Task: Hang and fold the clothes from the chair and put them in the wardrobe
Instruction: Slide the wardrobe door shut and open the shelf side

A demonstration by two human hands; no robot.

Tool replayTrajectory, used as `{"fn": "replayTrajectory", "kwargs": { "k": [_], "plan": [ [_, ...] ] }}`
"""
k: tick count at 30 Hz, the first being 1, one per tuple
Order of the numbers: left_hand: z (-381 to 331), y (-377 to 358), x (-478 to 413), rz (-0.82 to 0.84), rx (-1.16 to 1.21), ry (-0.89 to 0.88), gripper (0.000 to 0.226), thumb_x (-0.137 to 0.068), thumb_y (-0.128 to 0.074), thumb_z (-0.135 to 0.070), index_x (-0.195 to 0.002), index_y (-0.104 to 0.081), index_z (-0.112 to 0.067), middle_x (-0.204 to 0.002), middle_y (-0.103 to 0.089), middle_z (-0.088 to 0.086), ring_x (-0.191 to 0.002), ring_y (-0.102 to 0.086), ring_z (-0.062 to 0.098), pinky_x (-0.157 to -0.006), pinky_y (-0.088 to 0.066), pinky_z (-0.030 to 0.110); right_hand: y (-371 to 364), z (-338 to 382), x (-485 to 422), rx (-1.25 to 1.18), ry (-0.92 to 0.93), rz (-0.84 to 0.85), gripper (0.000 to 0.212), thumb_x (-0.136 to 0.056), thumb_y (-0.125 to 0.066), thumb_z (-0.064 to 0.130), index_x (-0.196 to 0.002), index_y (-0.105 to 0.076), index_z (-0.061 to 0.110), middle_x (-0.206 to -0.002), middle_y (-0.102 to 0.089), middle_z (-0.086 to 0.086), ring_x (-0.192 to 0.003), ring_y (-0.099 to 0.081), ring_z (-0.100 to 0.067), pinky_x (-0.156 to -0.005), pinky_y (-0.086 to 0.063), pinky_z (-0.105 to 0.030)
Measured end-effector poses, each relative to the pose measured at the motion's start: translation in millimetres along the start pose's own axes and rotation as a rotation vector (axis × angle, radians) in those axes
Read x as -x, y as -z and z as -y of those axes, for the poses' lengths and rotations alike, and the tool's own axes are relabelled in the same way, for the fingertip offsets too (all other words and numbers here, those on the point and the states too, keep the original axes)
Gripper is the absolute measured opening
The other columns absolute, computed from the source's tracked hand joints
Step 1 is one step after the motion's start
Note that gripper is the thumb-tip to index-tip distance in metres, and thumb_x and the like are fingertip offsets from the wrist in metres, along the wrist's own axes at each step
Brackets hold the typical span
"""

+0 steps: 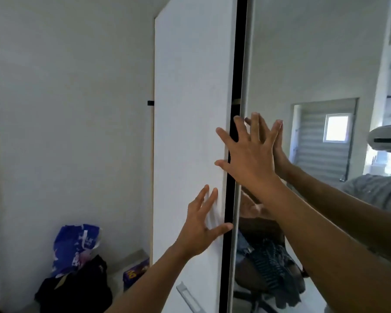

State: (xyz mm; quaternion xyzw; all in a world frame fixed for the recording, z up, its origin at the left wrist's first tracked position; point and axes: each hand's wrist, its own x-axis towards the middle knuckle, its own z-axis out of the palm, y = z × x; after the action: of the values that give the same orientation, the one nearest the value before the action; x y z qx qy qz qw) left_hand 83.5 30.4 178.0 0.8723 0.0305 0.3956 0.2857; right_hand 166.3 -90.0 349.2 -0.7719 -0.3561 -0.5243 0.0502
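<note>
A tall wardrobe fills the view: a white side panel [190,109] on the left and a mirrored sliding door [303,64] on the right, with a narrow dark gap [229,195] between them. My left hand [201,222] lies flat on the white panel, fingers spread, thumb at the gap. Higher up, my right hand [251,152] is spread open across the door's edge, fingertips on the mirror. The mirror reflects a chair piled with dark patterned clothes [269,263]. Neither hand holds anything.
On the floor at the lower left sit a blue printed bag [75,247], a black bag [77,288] and a purple box [134,272] against the white wall. A grey recessed handle [186,294] shows low on the white panel. The mirror reflects a window and the person.
</note>
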Motion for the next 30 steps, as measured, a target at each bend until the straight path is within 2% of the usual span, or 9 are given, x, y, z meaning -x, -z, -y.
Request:
{"fn": "replayTrajectory", "kwargs": {
  "k": [3,7,13,16,20,22,25,27,30],
  "plan": [
    [0,-21,-18,0.019,0.033,0.018,0.093,-0.076,-0.062,-0.075,-0.148,-0.004,-0.062,-0.158,0.013,-0.034,-0.148,0.006,0.002,-0.119,-0.014,0.043,-28,-19,-4,0.095,0.001,0.011,0.091,-0.082,-0.045,0.08,-0.157,-0.021,0.035,-0.167,-0.007,-0.012,-0.153,0.002,-0.041,-0.113,0.006,-0.074],
    [6,-36,-33,0.007,0.018,0.043,0.098,-0.068,-0.062,-0.082,-0.146,-0.005,-0.065,-0.158,0.014,-0.033,-0.15,0.004,0.009,-0.118,-0.015,0.042,-44,-23,-7,0.014,-0.022,-0.067,0.076,-0.085,-0.052,0.061,-0.154,-0.033,0.035,-0.166,-0.016,-0.006,-0.154,-0.001,-0.033,-0.117,0.01,-0.062],
    [-4,-26,-29,0.104,-0.068,0.109,0.104,-0.067,-0.061,-0.083,-0.148,0.001,-0.061,-0.16,0.018,-0.028,-0.152,0.007,0.015,-0.12,-0.012,0.048,-34,-19,-4,0.012,-0.032,-0.066,0.076,-0.083,-0.053,0.06,-0.153,-0.036,0.035,-0.166,-0.017,-0.005,-0.153,-0.001,-0.033,-0.115,0.015,-0.061],
    [-15,-11,-28,0.18,-0.145,0.139,0.111,-0.065,-0.062,-0.084,-0.151,0.003,-0.055,-0.162,0.018,-0.023,-0.153,0.003,0.019,-0.121,-0.015,0.049,-25,-18,-3,0.008,-0.025,-0.02,0.074,-0.086,-0.05,0.06,-0.154,-0.034,0.034,-0.166,-0.015,-0.006,-0.153,0.0,-0.034,-0.111,0.023,-0.059],
    [-30,8,-20,0.229,-0.183,0.142,0.105,-0.072,-0.067,-0.072,-0.153,-0.005,-0.048,-0.166,-0.004,-0.012,-0.151,-0.018,0.02,-0.116,-0.03,0.042,-3,-21,18,-0.049,0.072,0.041,0.065,-0.092,-0.048,0.065,-0.149,-0.041,0.032,-0.164,-0.024,-0.008,-0.154,-0.004,-0.037,-0.115,0.015,-0.063],
    [-40,12,-12,0.225,-0.208,0.121,0.102,-0.075,-0.067,-0.07,-0.154,-0.006,-0.047,-0.165,-0.012,-0.01,-0.148,-0.025,0.02,-0.114,-0.033,0.04,8,-24,43,-0.197,0.082,0.063,0.061,-0.094,-0.047,0.063,-0.146,-0.044,0.031,-0.159,-0.035,-0.004,-0.153,-0.012,-0.031,-0.116,0.016,-0.055],
    [-56,18,3,0.248,-0.228,0.077,0.102,-0.078,-0.071,-0.062,-0.155,-0.005,-0.046,-0.164,-0.018,-0.008,-0.146,-0.03,0.02,-0.113,-0.038,0.039,23,-37,88,-0.376,0.071,0.148,0.056,-0.095,-0.049,0.059,-0.144,-0.048,0.032,-0.156,-0.039,0.003,-0.152,-0.018,-0.022,-0.117,0.019,-0.043],
    [-69,19,14,0.279,-0.234,0.047,0.104,-0.079,-0.073,-0.058,-0.155,-0.004,-0.045,-0.163,-0.02,-0.007,-0.144,-0.032,0.019,-0.112,-0.039,0.037,37,-51,116,-0.484,0.017,0.168,0.051,-0.095,-0.054,0.054,-0.141,-0.051,0.031,-0.153,-0.043,0.004,-0.149,-0.025,-0.018,-0.12,0.014,-0.041],
    [-92,14,30,0.322,-0.229,-0.005,0.104,-0.078,-0.073,-0.058,-0.156,-0.005,-0.042,-0.162,-0.023,-0.005,-0.143,-0.034,0.02,-0.111,-0.04,0.036,70,-70,161,-0.625,-0.104,0.151,0.045,-0.093,-0.058,0.049,-0.133,-0.059,0.029,-0.145,-0.05,0.006,-0.139,-0.038,-0.015,-0.124,-0.01,-0.05]
  ]
}}
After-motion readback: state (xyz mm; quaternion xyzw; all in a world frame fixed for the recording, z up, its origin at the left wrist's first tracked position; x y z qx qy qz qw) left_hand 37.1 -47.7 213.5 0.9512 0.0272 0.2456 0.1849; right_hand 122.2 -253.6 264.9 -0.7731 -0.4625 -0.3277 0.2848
